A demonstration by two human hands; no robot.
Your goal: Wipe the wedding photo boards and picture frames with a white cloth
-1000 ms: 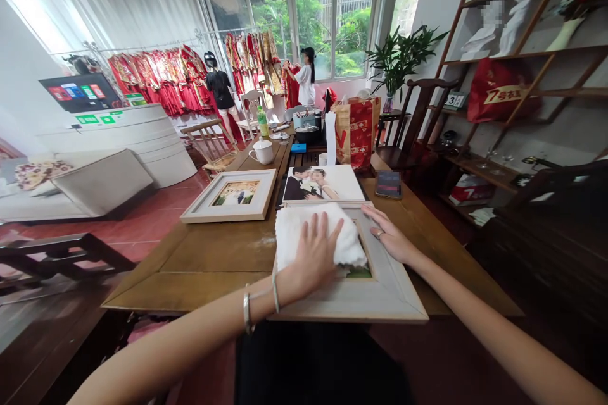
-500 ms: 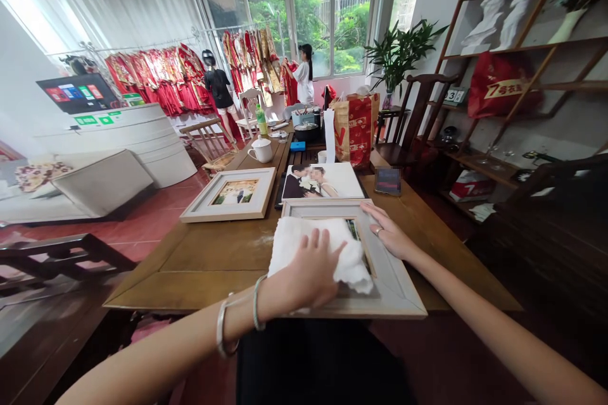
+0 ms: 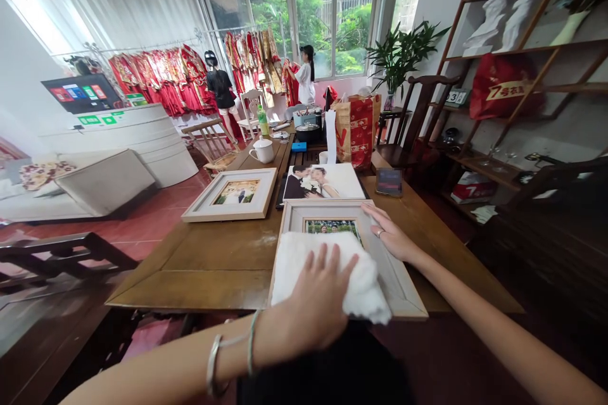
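Note:
A pale wooden picture frame lies flat at the near edge of the table, with a photo of people among greenery partly showing at its top. My left hand is open, palm down with fingers spread, pressing a white cloth onto the frame's lower part. The cloth hides most of the photo and hangs slightly over the near rim. At the frame's upper right corner, my right hand holds the side rim, its fingers together. A ring is on one of its fingers.
Beyond the frame lies a wedding photo panel; left of it is another framed picture. A dark phone-like device, lidded white cup and paper bag stand farther back. Two people are by the red garments.
My left hand has slid the cloth toward me down the frame, uncovering the top of the photo. My right hand stays at the same corner.

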